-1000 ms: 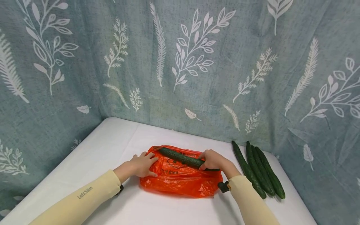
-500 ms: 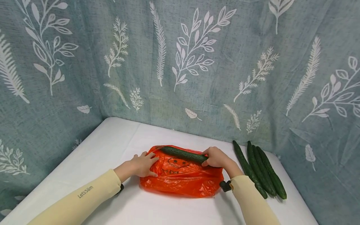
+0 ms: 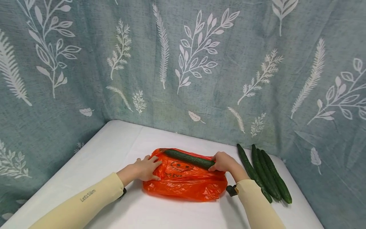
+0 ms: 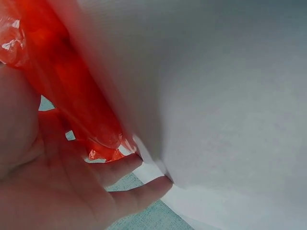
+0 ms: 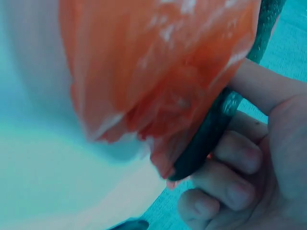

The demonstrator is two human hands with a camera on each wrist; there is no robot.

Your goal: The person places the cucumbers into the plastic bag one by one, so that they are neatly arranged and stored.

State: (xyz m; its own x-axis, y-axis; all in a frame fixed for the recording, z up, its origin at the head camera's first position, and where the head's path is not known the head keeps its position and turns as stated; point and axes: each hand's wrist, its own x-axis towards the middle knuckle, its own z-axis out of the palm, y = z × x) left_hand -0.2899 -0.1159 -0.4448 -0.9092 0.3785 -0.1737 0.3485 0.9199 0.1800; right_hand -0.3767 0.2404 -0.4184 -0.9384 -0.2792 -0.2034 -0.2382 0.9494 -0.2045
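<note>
An orange plastic bag (image 3: 184, 179) lay crumpled on the white table (image 3: 114, 149), and a dark green cucumber (image 3: 188, 158) rested along its far edge, partly on the plastic. The right hand (image 3: 224, 162) grasped the cucumber's right end, fingers curled around it; the right wrist view showed those fingers (image 5: 235, 160) wrapped under the cucumber (image 5: 211, 129) beside the bag (image 5: 158, 72). The left hand (image 3: 145, 168) lay flat with relaxed fingers on the bag's left edge, pressing it to the table. Four more cucumbers (image 3: 266, 173) lay side by side to the right, near the leaf-patterned curtain (image 3: 183, 63).
</note>
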